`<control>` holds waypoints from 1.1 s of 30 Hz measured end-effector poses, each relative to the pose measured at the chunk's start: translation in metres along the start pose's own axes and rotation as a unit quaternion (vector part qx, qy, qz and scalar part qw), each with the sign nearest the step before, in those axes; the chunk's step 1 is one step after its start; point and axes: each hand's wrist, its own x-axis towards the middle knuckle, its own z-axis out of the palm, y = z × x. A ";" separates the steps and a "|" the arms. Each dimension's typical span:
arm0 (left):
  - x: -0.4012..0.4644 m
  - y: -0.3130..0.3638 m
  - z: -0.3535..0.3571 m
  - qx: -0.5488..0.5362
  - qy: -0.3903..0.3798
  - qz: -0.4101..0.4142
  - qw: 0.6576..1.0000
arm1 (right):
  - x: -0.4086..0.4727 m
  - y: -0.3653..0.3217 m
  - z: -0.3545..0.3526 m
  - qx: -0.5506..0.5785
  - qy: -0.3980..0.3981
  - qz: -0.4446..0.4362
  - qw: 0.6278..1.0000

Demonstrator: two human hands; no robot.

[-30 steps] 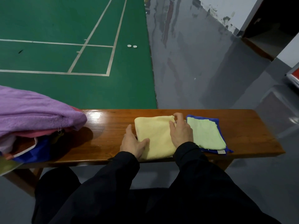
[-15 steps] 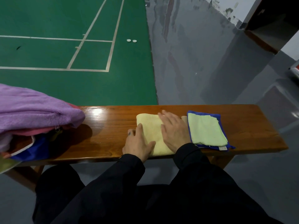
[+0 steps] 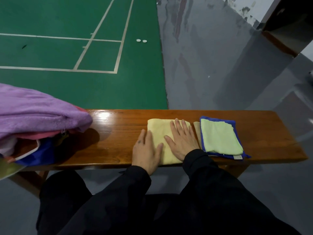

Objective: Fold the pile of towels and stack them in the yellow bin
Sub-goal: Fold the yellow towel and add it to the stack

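Note:
A folded pale yellow towel (image 3: 160, 133) lies on the wooden bench (image 3: 118, 131) in front of me. My right hand (image 3: 182, 140) presses flat on its right half with straight fingers. My left hand (image 3: 146, 150) rests flat on its left edge, partly on the bench. To the right lies a folded light green towel (image 3: 220, 137) on top of a folded blue towel (image 3: 218, 119). At the far left sits the unfolded pile, with a purple towel (image 3: 37, 112) on top and pink, white and blue cloth (image 3: 35, 153) beneath. No yellow bin shows clearly.
The bench runs left to right, with bare wood between the pile and the yellow towel. Beyond it are a green court floor (image 3: 84, 48) with white lines, two small white caps (image 3: 141, 41), and grey floor (image 3: 220, 65) to the right. My dark-clothed legs are below.
My right hand has slid from the yellow towel's right edge onto its middle and lies flat. The left hand moved in onto the left edge. The towel now looks narrower.

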 end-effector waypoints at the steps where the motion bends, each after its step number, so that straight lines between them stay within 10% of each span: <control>1: 0.005 0.003 -0.003 -0.059 0.028 -0.046 0.997 | -0.006 -0.002 -0.003 0.051 0.034 0.003 0.998; 6: 0.040 0.020 -0.017 -0.159 0.012 -0.154 0.975 | -0.060 -0.008 -0.003 0.265 0.253 0.096 0.925; 11: 0.047 0.026 -0.007 -0.350 -0.003 -0.280 0.894 | -0.068 0.001 0.006 0.173 0.090 0.087 0.977; 16: 0.033 0.056 -0.028 -0.546 -0.054 -0.239 0.801 | -0.073 -0.004 -0.010 0.322 0.125 0.108 0.932; 19: 0.025 0.091 -0.055 -0.590 -0.062 -0.137 0.793 | -0.075 -0.011 -0.031 0.576 0.098 0.140 0.800; 23: 0.014 0.137 -0.088 -0.615 -0.125 -0.055 0.776 | -0.078 -0.014 -0.052 0.832 -0.024 0.164 0.530; 28: 0.014 0.166 -0.095 -0.660 -0.202 -0.034 0.723 | -0.097 0.013 -0.063 0.914 0.005 0.141 0.381; 33: 0.033 0.178 -0.073 -0.674 -0.206 -0.058 0.707 | -0.100 0.077 -0.080 0.837 0.129 0.136 0.515</control>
